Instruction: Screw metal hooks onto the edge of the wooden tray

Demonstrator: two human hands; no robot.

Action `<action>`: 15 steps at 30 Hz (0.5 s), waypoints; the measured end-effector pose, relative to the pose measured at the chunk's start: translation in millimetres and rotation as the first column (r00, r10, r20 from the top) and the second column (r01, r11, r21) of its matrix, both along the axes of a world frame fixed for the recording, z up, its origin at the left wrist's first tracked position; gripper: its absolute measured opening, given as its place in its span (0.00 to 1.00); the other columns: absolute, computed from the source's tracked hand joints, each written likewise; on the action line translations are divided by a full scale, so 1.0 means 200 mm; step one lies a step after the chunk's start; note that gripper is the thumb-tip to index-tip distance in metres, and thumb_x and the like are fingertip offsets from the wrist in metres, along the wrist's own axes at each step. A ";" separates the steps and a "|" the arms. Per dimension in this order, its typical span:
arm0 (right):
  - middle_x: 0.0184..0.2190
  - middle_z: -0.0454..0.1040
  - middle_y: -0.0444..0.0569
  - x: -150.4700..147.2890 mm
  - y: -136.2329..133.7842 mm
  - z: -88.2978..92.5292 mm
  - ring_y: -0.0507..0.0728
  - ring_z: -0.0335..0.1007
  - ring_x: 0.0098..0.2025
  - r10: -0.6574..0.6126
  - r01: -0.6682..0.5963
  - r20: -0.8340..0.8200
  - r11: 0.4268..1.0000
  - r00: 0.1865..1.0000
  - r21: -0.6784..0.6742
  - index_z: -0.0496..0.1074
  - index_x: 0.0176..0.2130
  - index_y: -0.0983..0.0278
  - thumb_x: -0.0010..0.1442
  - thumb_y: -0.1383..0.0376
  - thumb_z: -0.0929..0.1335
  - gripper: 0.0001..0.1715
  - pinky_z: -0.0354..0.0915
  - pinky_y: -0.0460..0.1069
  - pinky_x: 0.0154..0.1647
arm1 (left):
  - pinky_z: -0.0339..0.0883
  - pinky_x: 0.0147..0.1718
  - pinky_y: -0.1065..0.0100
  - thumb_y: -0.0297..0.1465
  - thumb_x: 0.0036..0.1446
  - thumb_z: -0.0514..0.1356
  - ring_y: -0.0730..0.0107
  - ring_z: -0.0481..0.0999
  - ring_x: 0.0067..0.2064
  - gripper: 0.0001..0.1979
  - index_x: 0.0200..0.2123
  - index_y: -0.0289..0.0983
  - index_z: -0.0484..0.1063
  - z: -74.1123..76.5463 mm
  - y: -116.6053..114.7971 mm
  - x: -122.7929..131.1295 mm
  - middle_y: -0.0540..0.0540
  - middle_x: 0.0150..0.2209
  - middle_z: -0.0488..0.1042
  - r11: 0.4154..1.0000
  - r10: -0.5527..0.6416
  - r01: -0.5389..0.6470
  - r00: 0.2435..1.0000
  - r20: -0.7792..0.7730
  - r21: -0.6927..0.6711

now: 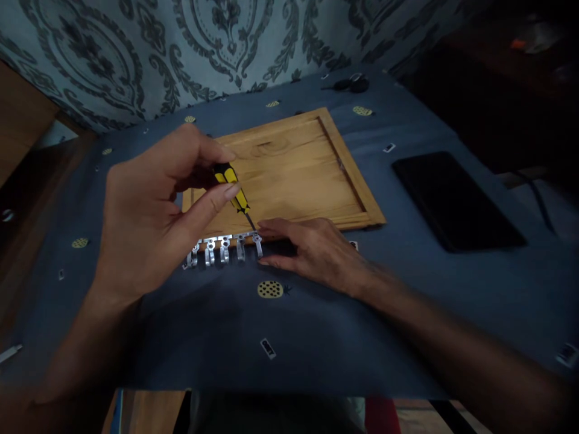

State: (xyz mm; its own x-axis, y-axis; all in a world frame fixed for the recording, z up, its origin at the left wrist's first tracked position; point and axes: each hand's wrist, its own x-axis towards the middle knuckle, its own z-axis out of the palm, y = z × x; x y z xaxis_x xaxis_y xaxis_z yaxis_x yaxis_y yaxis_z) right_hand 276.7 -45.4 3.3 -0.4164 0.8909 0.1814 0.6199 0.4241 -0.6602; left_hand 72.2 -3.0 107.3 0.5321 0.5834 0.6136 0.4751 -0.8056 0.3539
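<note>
My left hand (pixel 167 199) grips a small screwdriver (pixel 234 188) by its yellow and black handle. The shaft slants down to the right, with its tip at the right end of a silver hook rail (pixel 225 242). That rail, with several curved metal hooks, lies along the near edge of a framed wooden board (pixel 280 172). Thumb and fingers of my right hand (pixel 316 250) close around the rail's rightmost hook. Whether a screw sits under the tip is too small to see. My left hand covers the board's left side and part of the rail's left end.
A dark blue cloth with pineapple prints (pixel 339 337) covers the table. To the right of the board lies a black tablet or large phone (pixel 456 199). Small black items (pixel 350 83) rest near the back edge, before a patterned curtain (pixel 235 42). At far left is a white stick-like object (pixel 9 353).
</note>
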 end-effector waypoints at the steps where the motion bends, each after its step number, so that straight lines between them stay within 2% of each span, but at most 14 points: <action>1: 0.47 0.83 0.48 0.00 0.00 0.00 0.62 0.81 0.48 0.002 -0.002 -0.006 1.000 1.000 0.000 0.73 0.54 0.62 0.58 0.60 0.75 0.26 0.74 0.56 0.50 | 0.79 0.40 0.61 0.28 0.58 0.66 0.64 0.81 0.41 0.09 0.43 0.38 0.74 0.00 0.00 0.00 0.50 0.37 0.78 1.000 0.004 -0.004 1.000 -0.003 0.001; 7: 0.47 0.83 0.46 0.00 0.00 -0.01 0.60 0.81 0.48 -0.006 0.006 -0.033 1.000 0.999 0.007 0.73 0.53 0.60 0.58 0.59 0.75 0.25 0.73 0.53 0.49 | 0.80 0.41 0.62 0.28 0.58 0.66 0.66 0.81 0.40 0.09 0.44 0.39 0.74 0.00 -0.01 0.00 0.50 0.38 0.79 1.000 0.007 -0.007 1.000 -0.022 -0.008; 15: 0.46 0.83 0.47 0.01 0.00 -0.01 0.61 0.81 0.47 -0.002 0.003 -0.023 1.000 1.000 0.026 0.73 0.54 0.60 0.58 0.59 0.75 0.25 0.74 0.54 0.48 | 0.80 0.40 0.62 0.29 0.58 0.66 0.64 0.82 0.41 0.10 0.44 0.41 0.75 0.00 -0.01 0.00 0.50 0.38 0.79 1.000 0.011 -0.012 0.999 -0.037 -0.020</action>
